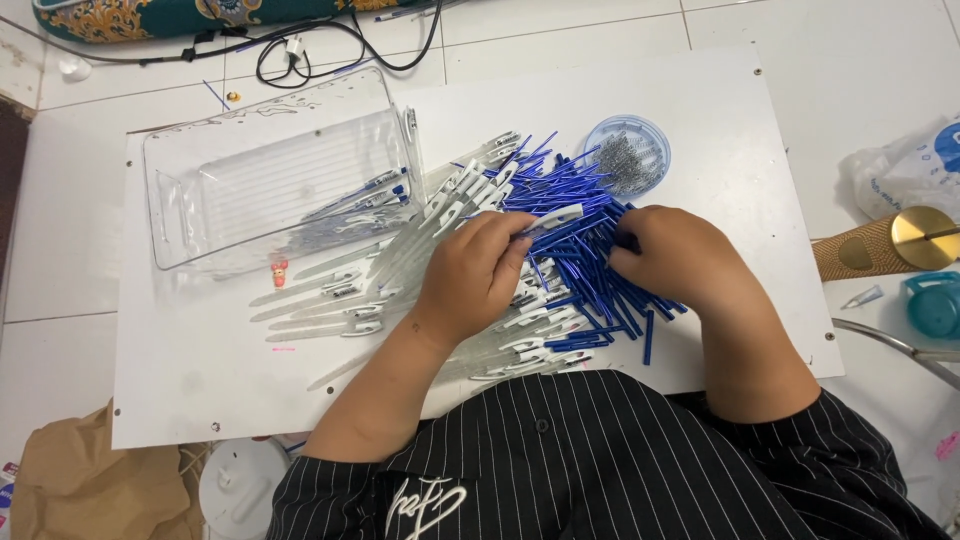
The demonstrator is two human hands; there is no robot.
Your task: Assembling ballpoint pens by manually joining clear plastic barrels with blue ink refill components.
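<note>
Two hands at work over the white board (700, 120); left hand (470, 275) pinches a clear pen barrel (552, 217) by its white clip; right hand (680, 262) curled into the blue refill pile (580, 250), grasp unclear; feed one refill straight, barrel held steady.

One clear tray (200, 190), one round blue dish (655, 135), one white board (720, 110)

Illumination is bright, even and diffuse — shadows under the hands are soft and short. The white worktop (700, 130) nears overexposure. Glare streaks mark the clear tray (200, 160). Focus is sharp at centre — straight edges bow slightly toward the corners.
</note>
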